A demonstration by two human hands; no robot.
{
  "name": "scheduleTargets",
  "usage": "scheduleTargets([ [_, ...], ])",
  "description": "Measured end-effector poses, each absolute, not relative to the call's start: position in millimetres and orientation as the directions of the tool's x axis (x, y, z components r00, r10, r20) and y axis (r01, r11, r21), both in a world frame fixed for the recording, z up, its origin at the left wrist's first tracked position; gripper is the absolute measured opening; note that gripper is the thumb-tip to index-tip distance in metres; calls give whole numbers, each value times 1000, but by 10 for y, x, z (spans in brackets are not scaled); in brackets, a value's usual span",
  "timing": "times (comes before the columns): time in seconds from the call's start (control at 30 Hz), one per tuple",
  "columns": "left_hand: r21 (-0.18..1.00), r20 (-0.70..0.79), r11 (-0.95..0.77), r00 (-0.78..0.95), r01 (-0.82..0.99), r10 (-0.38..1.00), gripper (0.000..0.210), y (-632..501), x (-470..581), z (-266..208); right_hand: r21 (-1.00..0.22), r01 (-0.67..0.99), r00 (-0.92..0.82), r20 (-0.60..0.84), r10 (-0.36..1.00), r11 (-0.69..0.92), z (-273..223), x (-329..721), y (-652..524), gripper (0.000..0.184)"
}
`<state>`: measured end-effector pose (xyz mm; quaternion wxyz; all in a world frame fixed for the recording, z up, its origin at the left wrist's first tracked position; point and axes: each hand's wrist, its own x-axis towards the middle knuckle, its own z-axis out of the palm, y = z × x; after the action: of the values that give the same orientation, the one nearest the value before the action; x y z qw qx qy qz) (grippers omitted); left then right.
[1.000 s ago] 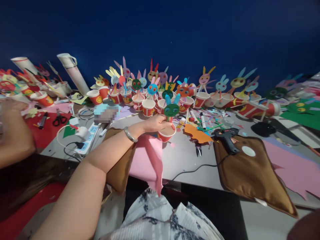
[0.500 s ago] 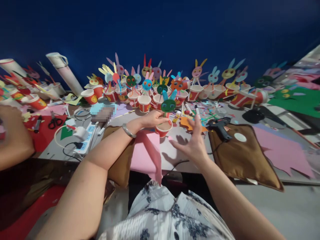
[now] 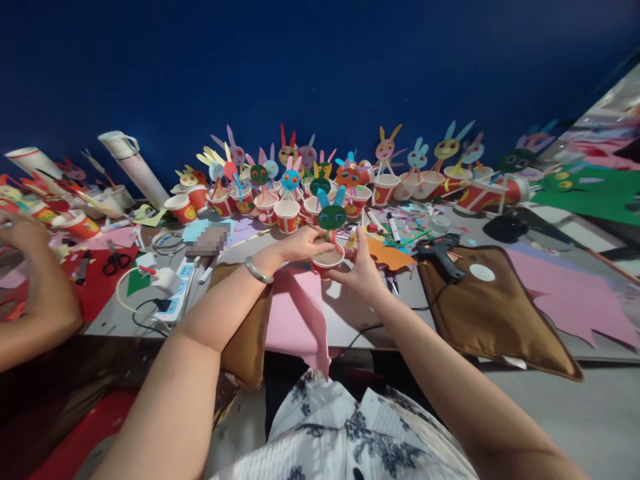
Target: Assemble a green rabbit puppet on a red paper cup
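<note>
A green paper rabbit (image 3: 332,217) with blue ears stands up over a red-and-white paper cup (image 3: 326,266) on the table in front of me. My left hand (image 3: 305,244) is closed around the rabbit's lower part at the cup's rim; its fingers hide that part. At the cup's right side is my right hand (image 3: 366,270), thumb and fingers spread apart. Its thumb is close to the cup's wall, and whether it touches I cannot tell. Pink sheet material (image 3: 297,313) lies left of the cup and hangs over the table edge.
Behind stand several cups with paper rabbits (image 3: 291,179). A black glue gun (image 3: 443,257) lies on a brown cushion (image 3: 480,307) at right. Orange paper (image 3: 390,253) is beside my right hand. A power strip (image 3: 179,290), scissors (image 3: 116,257) and another person's arm (image 3: 43,300) are at left.
My right hand has moved left to the cup's side, its fingers less widely spread. My left hand keeps its hold on the rabbit. The other person's arm at left has shifted.
</note>
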<state>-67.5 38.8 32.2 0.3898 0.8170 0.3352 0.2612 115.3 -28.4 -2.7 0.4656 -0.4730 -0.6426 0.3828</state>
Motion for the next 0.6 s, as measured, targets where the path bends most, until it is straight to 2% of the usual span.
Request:
scheduleTargets([
  [0.13,815,177,-474,635,334,752,28,422,-686,304,-930,247,-111,251,961,272,-76,1229,-239,126],
  [0.33,841,197,-442,584,313,788,18,450,-662,264,-903,335,-91,255,963,271,-180,1336,-196,132],
  [0.6,815,223,-485,601,317,768,14,389,-659,334,-897,300,-156,290,944,325,-219,1383,-162,133],
])
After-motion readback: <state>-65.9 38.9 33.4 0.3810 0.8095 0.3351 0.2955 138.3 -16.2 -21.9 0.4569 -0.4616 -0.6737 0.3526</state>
